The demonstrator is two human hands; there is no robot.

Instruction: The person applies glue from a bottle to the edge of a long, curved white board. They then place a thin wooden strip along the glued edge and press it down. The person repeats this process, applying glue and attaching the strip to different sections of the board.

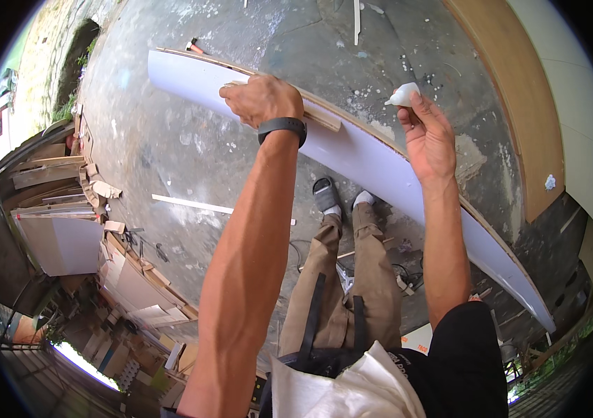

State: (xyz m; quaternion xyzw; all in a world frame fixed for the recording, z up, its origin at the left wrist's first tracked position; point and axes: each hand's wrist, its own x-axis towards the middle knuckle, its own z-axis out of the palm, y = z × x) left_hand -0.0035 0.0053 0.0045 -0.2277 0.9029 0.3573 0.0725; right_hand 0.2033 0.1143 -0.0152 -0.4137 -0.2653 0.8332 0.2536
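Left hand (263, 99) pressed down on a thin wooden strip (317, 115), fingers curled over its far edge, pinning it flat along the upper edge of a long white-faced panel (366, 164); a black band on that wrist. Panel standing on edge, running from upper left to lower right in front of the body, top edge within easy reach. Right hand (427, 136) raised just beyond the strip's end, clenched around a small white glue bottle (404, 95), nozzle turned left toward the strip, apart from it and seemingly ready to feed the joint.

Below, khaki trousers and sandalled feet on a stained concrete floor (171, 150). Loose on the floor: a pale slat (192, 204) left of the legs, a small hammer (192, 47) beyond the panel's far end, cables and scraps by the feet. Offcuts and boards stacked (66, 209) along the left wall, a large brown-edged sheet (519, 104) lying to the right. Nothing between either hand and the panel edge.
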